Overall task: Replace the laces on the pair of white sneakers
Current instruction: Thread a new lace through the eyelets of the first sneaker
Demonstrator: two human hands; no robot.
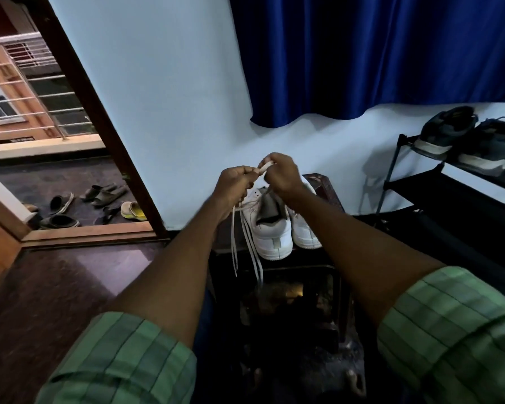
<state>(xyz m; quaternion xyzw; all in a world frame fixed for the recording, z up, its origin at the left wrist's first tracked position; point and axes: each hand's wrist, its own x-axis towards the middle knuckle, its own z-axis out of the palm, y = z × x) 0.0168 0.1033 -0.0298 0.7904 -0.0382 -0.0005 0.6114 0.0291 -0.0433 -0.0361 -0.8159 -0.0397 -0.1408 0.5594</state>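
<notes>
step: we prep lace point(247, 243) above sneakers point(277, 228) | left hand point(234, 186) and right hand point(283, 176) both pinch it | advice: even the ends, keep flat, no twist

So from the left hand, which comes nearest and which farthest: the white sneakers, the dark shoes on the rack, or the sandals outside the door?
1. White sneakers, just below the left hand.
2. Sandals, outside, far left.
3. Dark shoes, on the rack, far right.

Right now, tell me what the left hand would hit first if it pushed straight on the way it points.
Probably the right hand, just beyond the left hand; both pinch the white lace. Depth is unclear.
</notes>
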